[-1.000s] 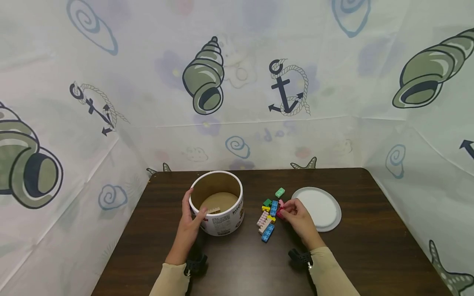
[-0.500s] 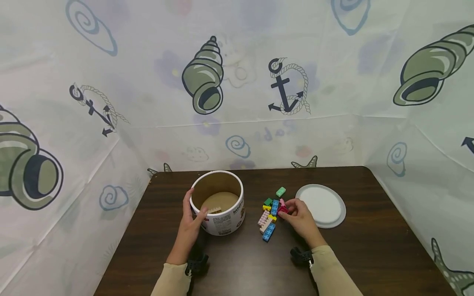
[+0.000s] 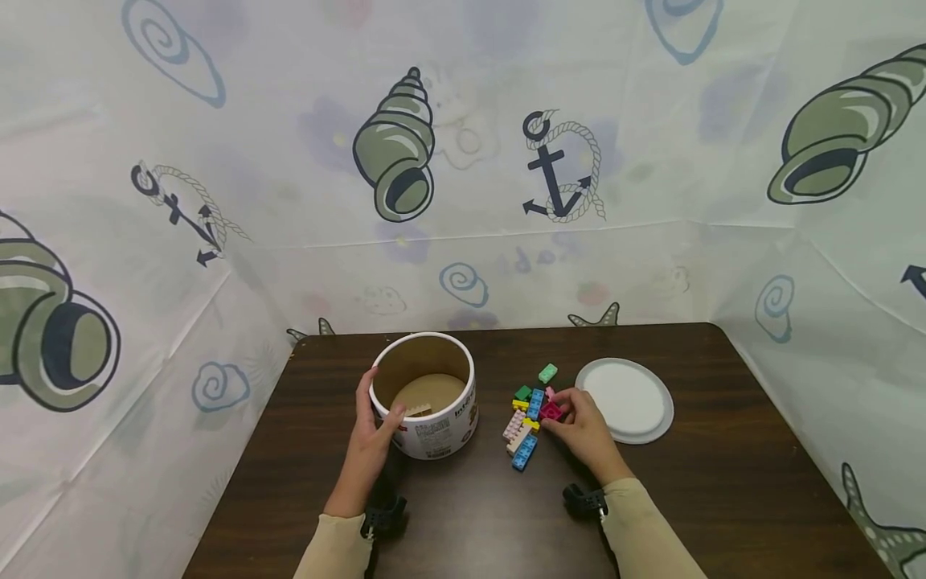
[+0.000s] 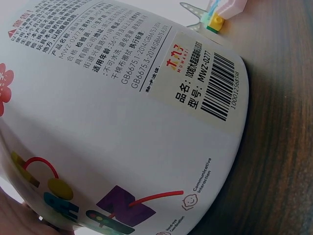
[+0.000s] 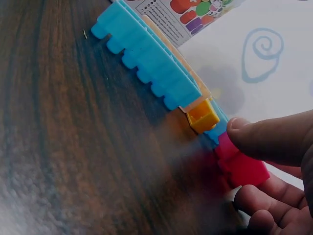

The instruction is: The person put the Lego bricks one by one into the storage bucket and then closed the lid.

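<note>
My left hand [image 3: 370, 442] grips the near left side of a white round tub [image 3: 434, 441], thumb over the rim and fingers along the outside. Its printed wall [image 4: 122, 117] fills the left wrist view. A beige block [image 3: 419, 411] lies inside on the bottom. To the right, my right hand [image 3: 589, 434] pinches a magenta toy brick [image 5: 247, 169] between thumb and fingers, at the right side of a cluster of bricks. That cluster has blue bricks [image 3: 524, 453], a pale pink brick [image 3: 514, 425], a cream brick [image 3: 518, 440], yellow bricks [image 3: 531, 425] and a dark green one [image 3: 523, 393].
A white round lid [image 3: 625, 400] lies flat just behind and right of my right hand. One light green brick [image 3: 547, 373] sits apart at the back of the cluster. Behind the dark wooden table [image 3: 463, 531] hangs a printed white curtain [image 3: 622, 273].
The white lid has shifted slightly right and away. More of the magenta brick shows at my right fingertips. My left hand and the tub stay in place.
</note>
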The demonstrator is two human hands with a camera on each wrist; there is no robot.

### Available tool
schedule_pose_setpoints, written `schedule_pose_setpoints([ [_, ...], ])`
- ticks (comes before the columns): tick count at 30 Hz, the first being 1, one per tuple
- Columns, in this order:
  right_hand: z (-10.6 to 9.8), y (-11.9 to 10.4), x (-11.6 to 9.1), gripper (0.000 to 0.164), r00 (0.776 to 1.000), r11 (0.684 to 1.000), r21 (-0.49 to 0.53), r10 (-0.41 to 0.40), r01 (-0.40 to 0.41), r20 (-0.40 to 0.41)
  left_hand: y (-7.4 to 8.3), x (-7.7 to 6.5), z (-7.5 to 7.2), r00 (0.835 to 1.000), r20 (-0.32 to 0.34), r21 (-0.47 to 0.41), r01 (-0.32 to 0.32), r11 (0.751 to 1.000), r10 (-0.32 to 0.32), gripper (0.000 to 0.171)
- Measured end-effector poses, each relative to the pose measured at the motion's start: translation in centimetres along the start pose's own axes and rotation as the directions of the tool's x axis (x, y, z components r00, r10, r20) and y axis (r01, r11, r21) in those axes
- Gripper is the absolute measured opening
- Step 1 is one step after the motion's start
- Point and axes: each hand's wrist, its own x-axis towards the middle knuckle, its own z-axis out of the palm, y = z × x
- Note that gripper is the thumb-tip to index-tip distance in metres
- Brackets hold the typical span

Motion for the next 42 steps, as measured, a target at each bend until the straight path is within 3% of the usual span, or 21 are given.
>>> schedule_pose_setpoints([
  [14,-0.4,0.0,0.1,0.039,1.000,1.000,0.007,-0.011,0.011,0.027,0.2,-0.1,0.1,1.000,-0.004,0.013,0.009,1.000,-0.009,0.081],
  [22,-0.7,0.2,0.4,0.036,0.999,0.997,0.066,-0.041,0.039,0.026,0.3,-0.1,0.0,1.000,-0.013,0.018,0.004,1.000,-0.004,0.080],
  [31,-0.7,0.5,0.2,0.045,0.998,0.969,0.236,0.065,-0.067,0.016,0.1,0.0,0.0,1.000,-0.014,0.015,0.013,1.000,-0.012,0.081],
  [42,-1.3,0.1,0.1,0.046,0.995,0.950,0.293,0.099,-0.104,0.032,-0.3,0.0,0.1,1.000,-0.015,0.033,0.010,0.999,-0.009,0.080],
])
